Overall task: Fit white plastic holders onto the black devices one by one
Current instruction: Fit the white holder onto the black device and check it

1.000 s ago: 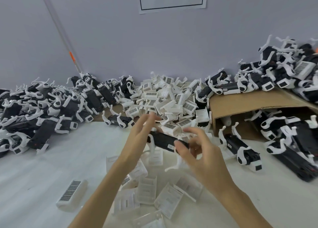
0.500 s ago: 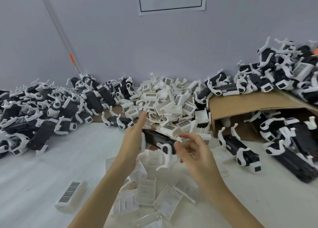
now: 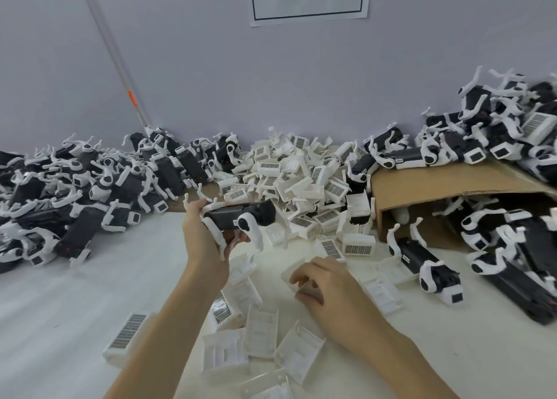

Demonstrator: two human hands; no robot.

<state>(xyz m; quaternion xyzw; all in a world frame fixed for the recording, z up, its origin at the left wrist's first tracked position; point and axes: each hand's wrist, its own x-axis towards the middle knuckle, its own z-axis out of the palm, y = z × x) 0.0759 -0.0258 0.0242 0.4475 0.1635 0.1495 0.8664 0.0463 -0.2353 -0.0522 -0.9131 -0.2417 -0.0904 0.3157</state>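
Note:
My left hand (image 3: 205,242) grips a black device (image 3: 238,216) with white curved legs, held level above the table at centre. My right hand (image 3: 328,290) is down on the table to the right, its fingers curled round a white plastic holder (image 3: 297,273) that lies among several loose white holders (image 3: 262,329). A heap of white holders (image 3: 301,181) with barcode labels rises behind the hands.
A large pile of black devices (image 3: 75,196) covers the left side. A brown cardboard box (image 3: 446,187) lies on its side at right with more devices on and around it. One device (image 3: 425,263) lies alone near my right hand. A pale wall stands behind.
My right hand let go of the black device and dropped to the table onto a white holder. My left hand keeps the device and has lifted it slightly left.

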